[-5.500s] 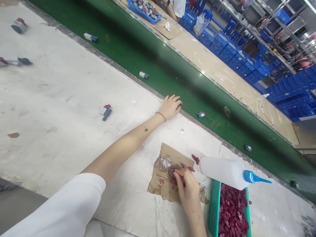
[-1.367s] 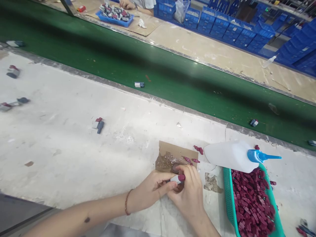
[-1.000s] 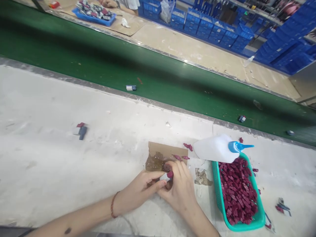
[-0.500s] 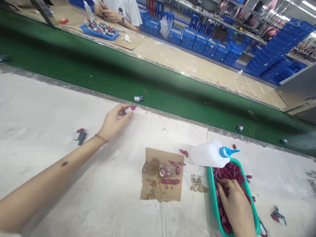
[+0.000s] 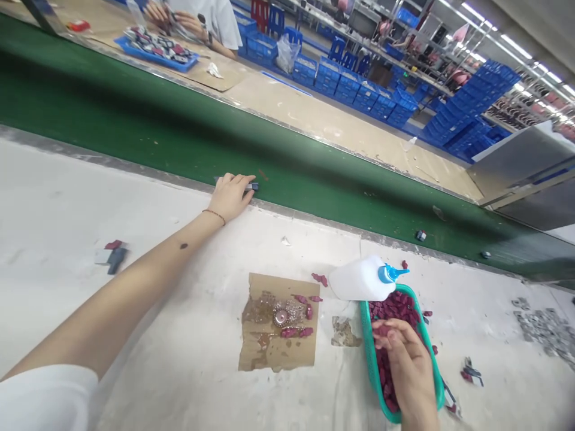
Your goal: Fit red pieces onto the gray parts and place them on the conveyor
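Note:
My left hand reaches over the near edge of the green belt. Its thumb and fingers are around a small grey-and-white plastic part, mostly covered by the fingers. Behind the hand, a bit of another bluish part shows. My right hand is closed in a pinch on a small maroon piece, above the green basket of many such pieces. A white bottle with a blue nozzle lies against the basket's far end. Several maroon pieces lie on the glue-stained cardboard.
An assembled part lies on the white table at left, another right of the basket. Grey pieces are spread at far right. A part sits on the belt. Across it, a person works behind a blue tray.
My left hand has moved onto the belt; the maroon-tipped part it held no longer shows in its fingers. My right hand has lifted from the pile, pinching a maroon piece.

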Demonstrator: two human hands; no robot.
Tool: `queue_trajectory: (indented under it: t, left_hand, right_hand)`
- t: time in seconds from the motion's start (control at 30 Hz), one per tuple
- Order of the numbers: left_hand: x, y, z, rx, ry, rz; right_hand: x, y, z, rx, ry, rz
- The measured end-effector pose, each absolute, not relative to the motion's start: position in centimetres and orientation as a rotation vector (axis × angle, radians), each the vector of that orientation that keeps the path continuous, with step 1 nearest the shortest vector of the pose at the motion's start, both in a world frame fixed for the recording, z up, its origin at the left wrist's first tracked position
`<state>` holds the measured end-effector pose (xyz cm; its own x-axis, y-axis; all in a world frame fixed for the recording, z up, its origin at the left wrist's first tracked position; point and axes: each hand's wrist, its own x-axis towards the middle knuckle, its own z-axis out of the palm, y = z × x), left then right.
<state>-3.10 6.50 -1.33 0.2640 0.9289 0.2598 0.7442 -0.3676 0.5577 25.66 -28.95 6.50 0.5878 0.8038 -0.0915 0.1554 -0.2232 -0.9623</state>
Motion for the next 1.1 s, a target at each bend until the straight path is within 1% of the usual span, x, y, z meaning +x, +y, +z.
queue_trajectory:
  t: [0.13,0.23,0.37,0.5,0.63,0.73,0.93,1.1]
  left_hand:
    - [-1.8,6.6,-0.8,1.937,1.408,0.933]
    - [-0.9,4.9,-0.7,1.795,1.372,0.987]
    - [-0.6,-0.7,-0.2,1.557,1.227,0.947]
    - [-1.8,-6.9,1.3,1.092,0.882,0.877]
    - [-3.2,-10.8,2.2,0.988,0.821,0.737]
    - [-3.9,-12.4,1.9,1.02,0.893,0.735]
    - [-3.9,-14.2,0.9,0.921,0.863,0.732]
    - [-4.0,-14.7,0.7,0.79,0.832,0.673]
  right_hand:
    - [23.2,-27.9,6.5,-1.506,-0.688,0.871]
    - [21.5,-27.1,6.3,-1.441,-0.654,0.953]
    - [19.3,-25.5,5.9,-1.409,-0.671,1.056]
    - [17.6,-23.4,5.8,-1.411,-0.79,1.042]
    - [16.7,-22.0,5.2,-1.508,-0.945,1.062]
    - [16.1,-21.6,4.2,-1.586,-1.164,1.018]
    - [15.2,-21.2,2.6,-1.579,-1.751,0.783]
    - [15.5,-21.1,2.2,-1.592,-1.875,0.683]
